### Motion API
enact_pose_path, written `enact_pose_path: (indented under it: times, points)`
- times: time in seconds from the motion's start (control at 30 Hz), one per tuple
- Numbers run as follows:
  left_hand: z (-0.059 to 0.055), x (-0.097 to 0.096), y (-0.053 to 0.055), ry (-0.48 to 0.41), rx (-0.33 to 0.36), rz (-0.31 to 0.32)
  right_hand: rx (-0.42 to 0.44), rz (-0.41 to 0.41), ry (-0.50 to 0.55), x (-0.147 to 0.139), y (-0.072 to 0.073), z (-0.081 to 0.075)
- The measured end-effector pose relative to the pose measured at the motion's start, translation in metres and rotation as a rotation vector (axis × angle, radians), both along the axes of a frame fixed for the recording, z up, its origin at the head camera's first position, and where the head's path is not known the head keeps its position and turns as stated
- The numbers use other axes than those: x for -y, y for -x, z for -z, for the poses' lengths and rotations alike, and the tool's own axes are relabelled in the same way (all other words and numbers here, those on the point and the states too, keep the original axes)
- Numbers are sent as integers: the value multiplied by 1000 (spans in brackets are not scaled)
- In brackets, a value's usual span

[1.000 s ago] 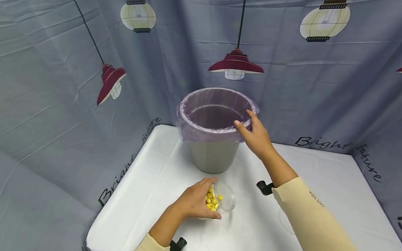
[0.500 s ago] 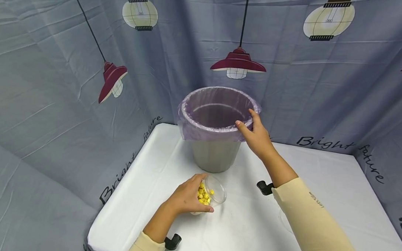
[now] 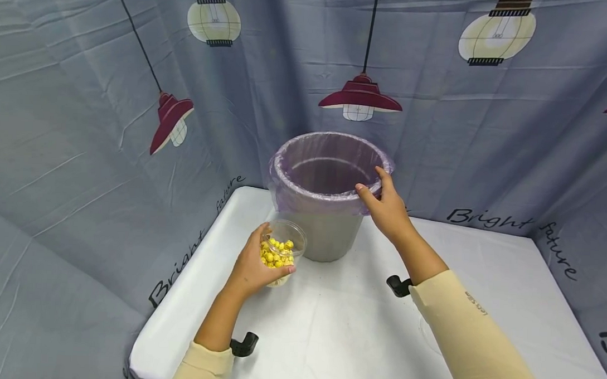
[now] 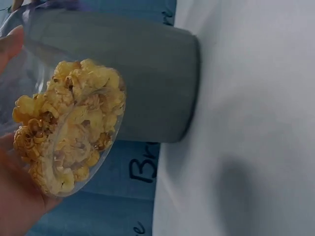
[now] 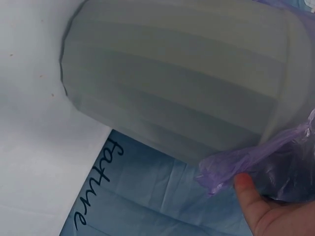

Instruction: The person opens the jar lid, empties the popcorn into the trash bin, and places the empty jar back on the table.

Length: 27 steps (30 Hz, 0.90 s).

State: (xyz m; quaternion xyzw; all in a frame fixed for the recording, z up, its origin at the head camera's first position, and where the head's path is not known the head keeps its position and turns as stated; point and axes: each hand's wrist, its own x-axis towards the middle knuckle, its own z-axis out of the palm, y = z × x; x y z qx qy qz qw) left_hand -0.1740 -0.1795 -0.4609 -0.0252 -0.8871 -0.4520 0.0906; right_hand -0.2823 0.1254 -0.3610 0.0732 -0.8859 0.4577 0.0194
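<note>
My left hand point(image 3: 253, 268) grips a clear plastic cup point(image 3: 297, 239) of yellow popcorn point(image 3: 277, 253), raised above the table and tilted. In the left wrist view the popcorn point(image 4: 74, 128) shows through the cup's clear wall. Just right of the cup stands a grey trash can point(image 3: 327, 238), lined with a translucent purple garbage bag point(image 3: 313, 204) folded over its rim. My right hand point(image 3: 389, 206) holds the can's near right rim, thumb and forefinger on the bag's edge. In the right wrist view one fingertip meets the bag's purple fold point(image 5: 221, 169); the other fingers are hidden.
A white cloth covers the table point(image 3: 338, 336). On it, beside the right forearm, lies a faint clear round lid point(image 3: 429, 333). A grey-blue curtain point(image 3: 268, 54) printed with lamps surrounds the back and sides. Small crumbs point(image 5: 41, 76) dot the cloth in the right wrist view.
My left hand has carried the popcorn cup leftward and forward to beside the trash can. The right hand stays at the rim.
</note>
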Motion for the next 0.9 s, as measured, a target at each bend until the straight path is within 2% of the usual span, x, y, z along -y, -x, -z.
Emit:
enact_pose_path:
  times: [0.23, 0.43, 0.57, 0.67, 0.77, 0.9]
  points:
    - [-34, 15, 14, -77, -84, -146, 3, 3, 0, 0, -2, 1]
    - [-73, 22, 30, -80, -205, -219, -2, 13, 0, 2, 0, 2]
    - [-101, 24, 44, -58, -262, -243, -2, 16, 6, 3, 0, 3]
    - [-119, 22, 54, -8, -284, -246, -5, 15, 17, 3, 0, 2]
    - [-132, 19, 61, 47, -279, -243, -7, 15, 17, 3, 0, 3]
    - [-143, 15, 68, 111, -269, -246, -11, 19, 16, 3, 1, 3]
